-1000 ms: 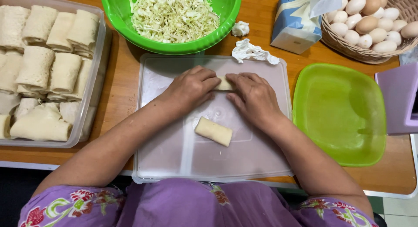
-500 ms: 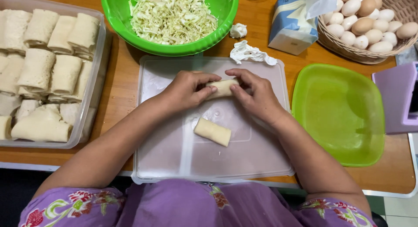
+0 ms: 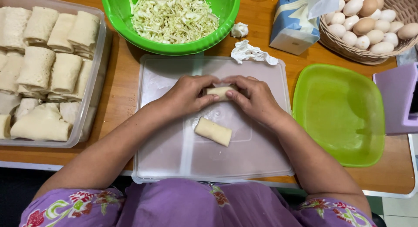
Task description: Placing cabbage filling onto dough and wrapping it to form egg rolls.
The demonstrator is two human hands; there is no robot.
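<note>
Both hands meet in the middle of a clear plastic lid that lies flat on the wooden worktop. The left hand and the right hand each pinch one end of a small pale roll. The fingers are curled around it, with the thumbs pressed on its near side. The roll sits just above the middle of the lid, touching it or nearly so.

A second finished roll lies free on the lid, just beside the hands at 6 o'clock, tilted a little.

At 12 o'clock stands a green bowl full of shredded cabbage. At 9 o'clock a clear tray holds many rolled wrappers stacked close together. At 3 o'clock lies a green plate, well apart from the hands. At 1 o'clock there are crumpled tissues, a blue tissue box, and farther out a woven basket of eggs. A purple thing sits at the right edge. The person wears purple flowered clothes.
</note>
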